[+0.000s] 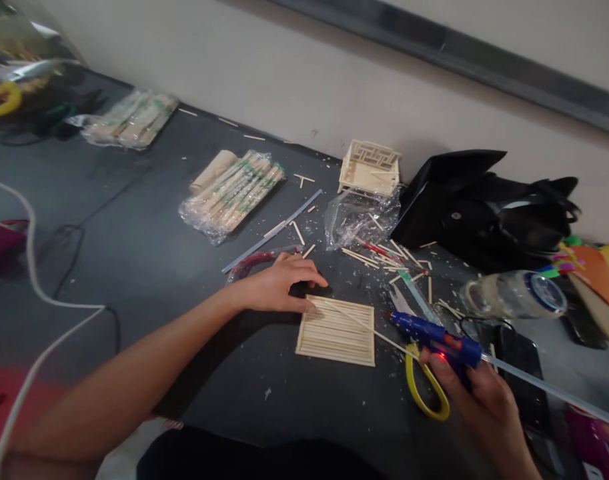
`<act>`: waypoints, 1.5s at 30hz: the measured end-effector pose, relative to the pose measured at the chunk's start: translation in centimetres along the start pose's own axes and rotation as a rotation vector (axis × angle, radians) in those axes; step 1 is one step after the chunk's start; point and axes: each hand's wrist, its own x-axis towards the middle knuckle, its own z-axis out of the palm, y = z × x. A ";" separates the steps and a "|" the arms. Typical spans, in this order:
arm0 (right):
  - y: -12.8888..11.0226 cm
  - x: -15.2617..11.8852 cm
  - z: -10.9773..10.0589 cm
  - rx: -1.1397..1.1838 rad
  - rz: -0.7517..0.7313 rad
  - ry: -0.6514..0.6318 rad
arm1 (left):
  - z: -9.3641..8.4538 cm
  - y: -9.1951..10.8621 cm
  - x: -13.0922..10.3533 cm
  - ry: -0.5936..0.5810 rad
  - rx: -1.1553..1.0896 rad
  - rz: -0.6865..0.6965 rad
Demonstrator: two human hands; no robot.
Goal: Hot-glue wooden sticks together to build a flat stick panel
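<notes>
My left hand [284,281] rests at the upper left corner of a small panel of thin wooden sticks [337,337], its thumb on the corner and its fingers spread. In my right hand [477,390] is a blue glue gun [429,333], with a clear glue stick out of its back and a red light glowing. The same hand also holds a long thin stick [391,342], which slants across the panel towards my left thumb. Below the gun's nozzle lie scissors with yellow handles [415,393], partly covered by the stick.
Wrapped stick bundles [244,193] and a small wooden model [369,170] lie farther back. Loose sticks [359,258] litter the middle. To the right are a black bag [464,213], a jar [509,295] and a phone [521,373]. A white cable [31,260] runs along the left.
</notes>
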 end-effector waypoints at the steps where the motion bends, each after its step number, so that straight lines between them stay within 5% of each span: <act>1: 0.0 -0.1 0.1 0.004 0.016 0.005 | 0.2 0.1 0.1 0.001 0.007 -0.010; 23: -0.5 0.4 1.1 -0.087 -0.145 -0.002 | 1.2 1.3 0.6 -0.038 0.147 -0.125; 45: -0.3 0.6 1.1 -0.083 -0.131 -0.047 | 1.2 1.8 0.7 -0.092 0.130 -0.169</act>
